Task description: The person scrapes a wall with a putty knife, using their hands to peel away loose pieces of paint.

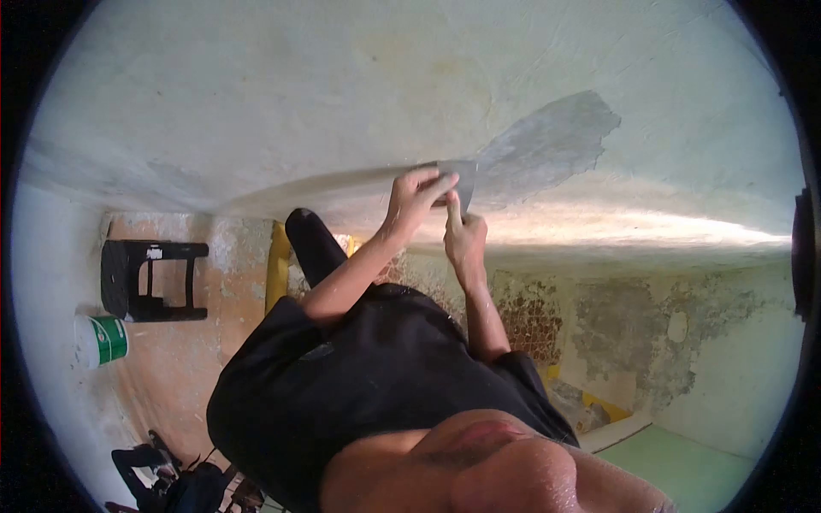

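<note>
The view is turned upside down, with the person's black shirt (376, 376) filling the lower middle and both bare arms stretching up toward a pale, rough plastered surface (342, 94).

Both hands meet on a flat grey metal scraper blade (463, 179), which lies pressed against that surface at the edge of a darker grey patch of wet plaster (547, 145). Which hand is the left and which the right cannot be told in this inverted view. The hand on the picture's left (416, 198) is closed over the blade's near edge, fingers curled on top of it. The hand on the picture's right (464, 237) grips from just below, one finger pointing up along the blade.

Well apart from the hands, at the picture's left edge, stand a small black plastic stool (150, 280) and, just beside it, a white bucket with a green label (101, 340), both on a mottled, worn floor (197, 342).
</note>
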